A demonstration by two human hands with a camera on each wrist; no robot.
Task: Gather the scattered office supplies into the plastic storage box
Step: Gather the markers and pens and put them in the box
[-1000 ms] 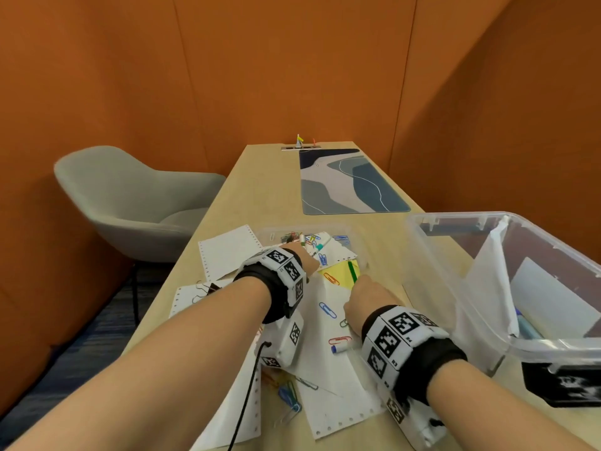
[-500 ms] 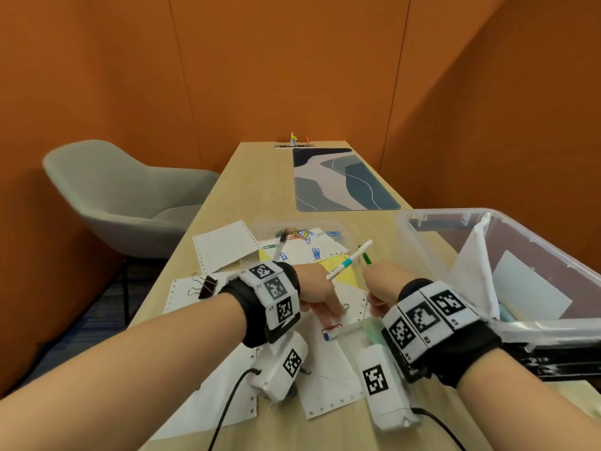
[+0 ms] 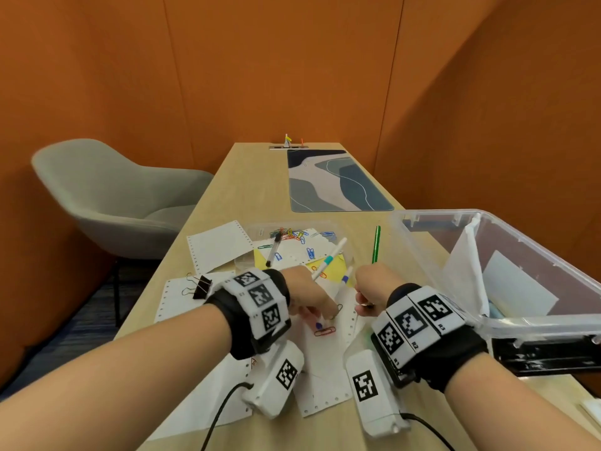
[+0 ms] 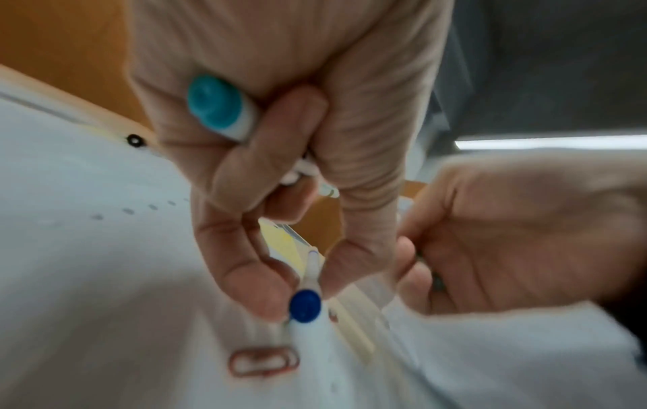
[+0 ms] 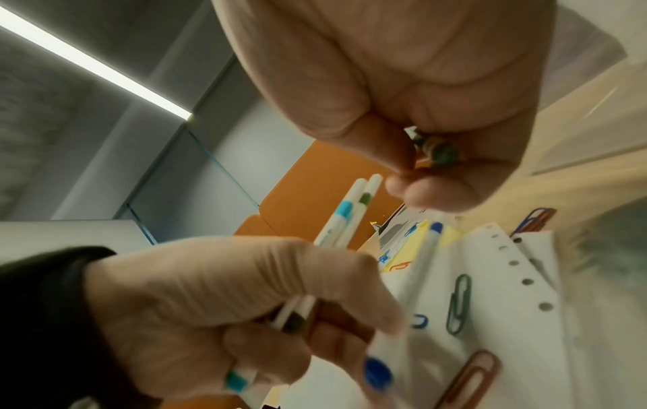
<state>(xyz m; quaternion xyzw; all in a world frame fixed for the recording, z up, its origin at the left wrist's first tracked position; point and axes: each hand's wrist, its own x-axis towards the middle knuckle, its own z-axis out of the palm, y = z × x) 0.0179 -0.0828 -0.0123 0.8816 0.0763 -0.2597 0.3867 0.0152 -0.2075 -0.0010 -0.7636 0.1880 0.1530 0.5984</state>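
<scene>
Pinching a blue-capped pen (image 4: 308,293), the left hand (image 3: 309,296) faces the right hand (image 3: 374,284), whose grip encloses a green pencil (image 3: 376,244).

R1, R2, R3 on right wrist band (image 3: 419,323)

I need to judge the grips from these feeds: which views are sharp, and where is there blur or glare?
Head view: sharp and evenly lit, wide-angle bend at the storage box rim. Left wrist view: left hand fairly clear, paper and red paper clip smeared. Right wrist view: right hand soft, blue-capped pen blurred, bright ceiling light strip glaring.
</scene>
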